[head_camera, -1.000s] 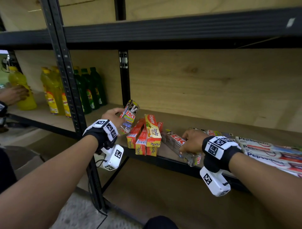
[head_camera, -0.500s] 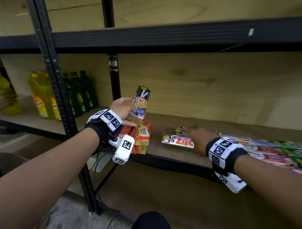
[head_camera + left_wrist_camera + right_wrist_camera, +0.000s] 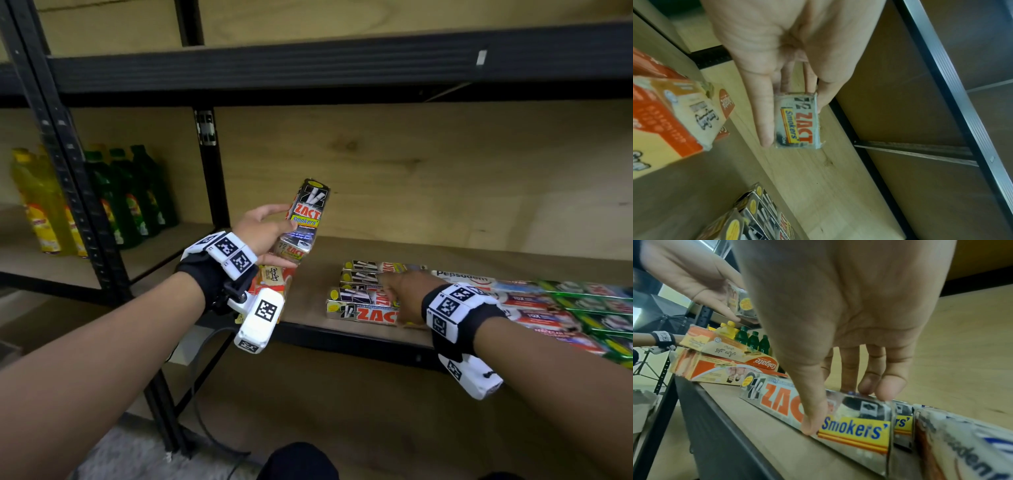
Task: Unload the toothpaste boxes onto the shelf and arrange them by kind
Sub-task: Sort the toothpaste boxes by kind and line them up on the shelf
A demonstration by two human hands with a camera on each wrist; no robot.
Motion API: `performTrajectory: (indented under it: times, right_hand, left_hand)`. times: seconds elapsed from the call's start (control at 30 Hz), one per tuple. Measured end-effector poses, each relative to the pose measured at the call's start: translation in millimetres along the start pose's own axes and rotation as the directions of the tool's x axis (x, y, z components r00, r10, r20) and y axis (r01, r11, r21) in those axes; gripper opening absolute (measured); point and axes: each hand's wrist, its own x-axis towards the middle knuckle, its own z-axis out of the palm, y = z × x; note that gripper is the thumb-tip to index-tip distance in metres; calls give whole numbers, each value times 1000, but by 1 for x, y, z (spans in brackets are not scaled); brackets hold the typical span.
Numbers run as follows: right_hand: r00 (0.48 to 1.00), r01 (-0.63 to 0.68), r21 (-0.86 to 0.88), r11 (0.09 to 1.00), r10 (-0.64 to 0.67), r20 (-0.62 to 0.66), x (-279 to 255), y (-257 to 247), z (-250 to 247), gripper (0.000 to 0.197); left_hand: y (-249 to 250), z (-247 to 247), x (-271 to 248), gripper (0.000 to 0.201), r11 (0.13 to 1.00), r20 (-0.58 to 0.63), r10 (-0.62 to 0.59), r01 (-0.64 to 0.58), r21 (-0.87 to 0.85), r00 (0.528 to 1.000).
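Observation:
My left hand [image 3: 282, 236] grips a black-and-silver Zact Smokers' box [image 3: 306, 219] upright in the air above the wooden shelf [image 3: 310, 301]; in the left wrist view the box's end [image 3: 798, 121] sits between thumb and fingers. Below it lies a stack of orange Colgate boxes [image 3: 274, 277] [image 3: 674, 113]. To the right, three Zact boxes [image 3: 363, 310] lie flat in a row. My right hand [image 3: 402, 294] [image 3: 844, 408] pinches the front one [image 3: 855, 430], thumb on its face, fingers on its top edge. Pepsodent boxes [image 3: 479, 279] lie beyond.
Green boxes [image 3: 599, 308] lie at the far right. Yellow bottles [image 3: 41, 205] and green bottles [image 3: 137, 195] stand in the left bay behind a black post [image 3: 68, 171]. An upper shelf beam [image 3: 308, 65] runs overhead. Another person's arm [image 3: 645, 339] shows at the left.
My left hand has lifted the Zact box off the Colgate stack and stood it upright. My right hand has laid its Zact box flat at the front of the row.

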Motion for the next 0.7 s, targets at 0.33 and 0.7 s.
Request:
performTrajectory:
  times: [0.33, 0.7]
  right_hand:
    - [996, -82, 139, 987, 86, -27, 1, 13, -18, 16]
    - [996, 87, 968, 235, 16, -93, -9, -4, -47, 46]
  left_hand:
    - [-4, 3, -2, 42, 999, 78, 41, -41, 1, 996]
    - [-9, 34, -22, 48, 986, 287, 147, -117, -120, 947]
